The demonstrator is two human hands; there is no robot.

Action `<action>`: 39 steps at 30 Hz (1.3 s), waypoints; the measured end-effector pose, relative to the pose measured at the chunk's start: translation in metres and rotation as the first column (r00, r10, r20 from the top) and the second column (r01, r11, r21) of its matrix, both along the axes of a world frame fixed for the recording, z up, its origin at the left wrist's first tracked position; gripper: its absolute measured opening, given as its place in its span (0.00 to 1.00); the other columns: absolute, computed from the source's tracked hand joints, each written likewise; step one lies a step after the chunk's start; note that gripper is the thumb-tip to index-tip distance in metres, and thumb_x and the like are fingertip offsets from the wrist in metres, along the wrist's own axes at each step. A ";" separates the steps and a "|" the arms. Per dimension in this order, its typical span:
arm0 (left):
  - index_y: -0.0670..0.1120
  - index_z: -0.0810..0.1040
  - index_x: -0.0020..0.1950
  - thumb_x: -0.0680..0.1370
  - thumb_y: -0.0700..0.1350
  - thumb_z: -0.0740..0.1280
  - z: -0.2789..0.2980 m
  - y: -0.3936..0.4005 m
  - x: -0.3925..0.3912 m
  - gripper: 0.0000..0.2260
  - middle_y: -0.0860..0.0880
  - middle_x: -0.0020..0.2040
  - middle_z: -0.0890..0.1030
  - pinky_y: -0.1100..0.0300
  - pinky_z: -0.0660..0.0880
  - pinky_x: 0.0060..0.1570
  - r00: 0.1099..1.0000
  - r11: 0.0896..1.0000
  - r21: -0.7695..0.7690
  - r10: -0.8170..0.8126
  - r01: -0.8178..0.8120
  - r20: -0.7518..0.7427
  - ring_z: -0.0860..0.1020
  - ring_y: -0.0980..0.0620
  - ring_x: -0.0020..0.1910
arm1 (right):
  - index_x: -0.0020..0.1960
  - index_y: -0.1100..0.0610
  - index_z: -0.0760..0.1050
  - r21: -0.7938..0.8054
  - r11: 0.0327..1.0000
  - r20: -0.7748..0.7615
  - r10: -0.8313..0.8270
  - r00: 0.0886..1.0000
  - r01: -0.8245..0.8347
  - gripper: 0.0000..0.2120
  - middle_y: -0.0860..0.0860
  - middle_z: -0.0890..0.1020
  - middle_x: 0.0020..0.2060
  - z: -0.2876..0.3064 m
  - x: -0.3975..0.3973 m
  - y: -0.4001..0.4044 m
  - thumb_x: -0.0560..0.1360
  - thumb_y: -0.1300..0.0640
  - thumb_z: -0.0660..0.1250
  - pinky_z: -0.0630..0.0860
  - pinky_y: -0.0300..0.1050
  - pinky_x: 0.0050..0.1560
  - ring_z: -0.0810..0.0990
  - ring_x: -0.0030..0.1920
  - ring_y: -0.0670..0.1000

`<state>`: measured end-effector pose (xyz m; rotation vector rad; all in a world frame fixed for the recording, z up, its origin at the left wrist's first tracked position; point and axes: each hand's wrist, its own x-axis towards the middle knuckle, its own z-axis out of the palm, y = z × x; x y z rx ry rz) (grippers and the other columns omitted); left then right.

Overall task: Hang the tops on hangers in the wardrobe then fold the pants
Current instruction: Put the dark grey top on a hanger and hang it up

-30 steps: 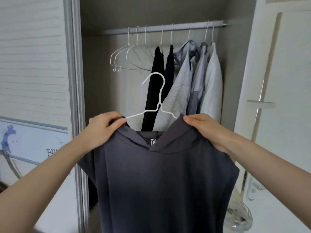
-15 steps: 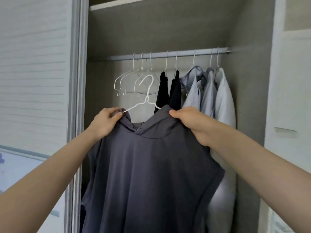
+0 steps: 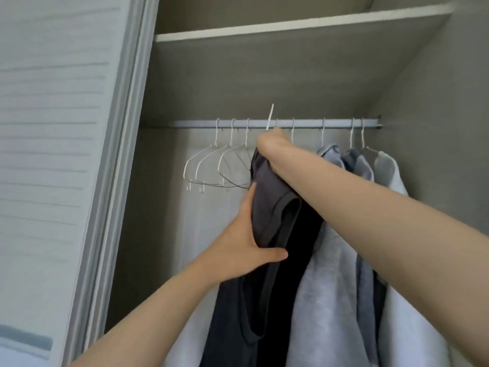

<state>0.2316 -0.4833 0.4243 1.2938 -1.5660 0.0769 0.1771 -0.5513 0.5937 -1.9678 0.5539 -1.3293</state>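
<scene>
Open wardrobe, grey-brown back wall, a shelf (image 3: pixel 291 25) overhead and the sliding door (image 3: pixel 79 154) off to the left of the rail (image 3: pixel 304 123). The rail was your landmark throughout.

Hung from the rail's right half: pale grey tops (image 3: pixel 344 234) and a black garment (image 3: pixel 296 260), packed close together. Under the rail's left part: three bare white hangers (image 3: pixel 211 168), bunched.

The dark grey top (image 3: pixel 267 221) hung just below the rail's middle, between the bare hangers and the black garment, touching the latter.

Your right hand (image 3: pixel 272 144) was raised just under the rail, fingers closed around the top's neck; whether they also gripped the wire there could not be told. The white hanger hook (image 3: pixel 270 116) stuck up from that fist, its tip above the rail; from this angle it looked not yet seated over the bar.

Your left hand (image 3: pixel 248 245) pinched the top's side lower down, thumb across the front of the cloth, fingers behind.

To do this well, as judged from here: you needed to turn the hook square to the rail and drop it into the gap between the bare hangers and the black garment. The left hand should have kept the cloth gathered clear of the neighbouring wire, which looked ready to snag.
</scene>
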 end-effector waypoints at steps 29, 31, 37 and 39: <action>0.69 0.23 0.68 0.77 0.35 0.59 -0.088 -0.109 0.106 0.48 0.49 0.69 0.70 0.50 0.77 0.52 0.907 0.935 -0.037 0.350 -0.352 0.235 0.80 0.47 0.49 | 0.59 0.68 0.67 -0.549 0.752 -0.284 -0.577 0.766 0.364 0.13 0.66 0.68 0.65 -0.002 0.111 -0.077 0.77 0.63 0.60 0.72 0.49 0.60 0.71 0.63 0.63; 0.70 0.24 0.68 0.78 0.33 0.57 -0.093 -0.106 0.109 0.47 0.51 0.69 0.70 0.53 0.78 0.52 0.909 0.940 -0.060 0.340 -0.336 0.241 0.79 0.51 0.49 | 0.69 0.73 0.56 -0.651 0.679 -0.288 -0.634 0.718 0.339 0.26 0.68 0.62 0.66 -0.024 0.102 -0.071 0.76 0.64 0.61 0.69 0.51 0.64 0.68 0.65 0.64; 0.66 0.43 0.77 0.82 0.38 0.55 -0.111 -0.090 0.103 0.33 0.53 0.69 0.73 0.55 0.76 0.60 0.942 0.950 -0.066 0.313 -0.307 0.125 0.77 0.56 0.59 | 0.74 0.68 0.52 -0.848 0.455 -0.198 -0.748 0.634 0.271 0.31 0.67 0.54 0.73 -0.089 0.066 -0.060 0.75 0.63 0.58 0.65 0.52 0.66 0.60 0.70 0.63; 0.65 0.48 0.76 0.81 0.40 0.54 -0.114 -0.083 0.097 0.30 0.52 0.64 0.78 0.51 0.77 0.57 0.926 0.932 -0.052 0.362 -0.359 0.110 0.79 0.53 0.56 | 0.75 0.66 0.51 -0.858 0.435 -0.180 -0.753 0.633 0.273 0.33 0.66 0.51 0.75 -0.109 0.053 -0.057 0.75 0.58 0.60 0.65 0.51 0.66 0.59 0.71 0.63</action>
